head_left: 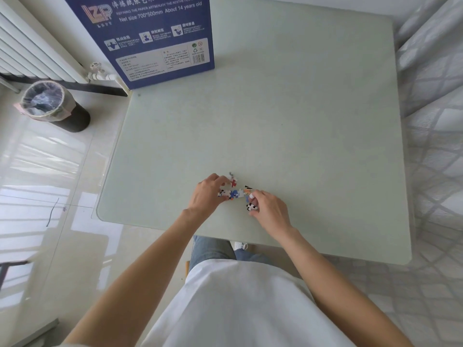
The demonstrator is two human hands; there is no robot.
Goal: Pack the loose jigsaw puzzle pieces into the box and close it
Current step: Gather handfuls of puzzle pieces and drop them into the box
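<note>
A small cluster of colourful jigsaw puzzle pieces (235, 193) lies on the pale green table (288, 121) near its front edge. My left hand (206, 194) curls round the left side of the cluster, fingers on the pieces. My right hand (266, 209) pinches a black-and-white piece (251, 207) at the cluster's right side. The blue puzzle box (155, 33) stands upright at the table's far left corner, its printed back facing me. Whether the box is open does not show.
A lined waste bin (50, 103) stands on the tiled floor to the left, below a white radiator (30, 48). A quilted white cover (433, 121) runs along the table's right side. My legs and white shirt fill the bottom.
</note>
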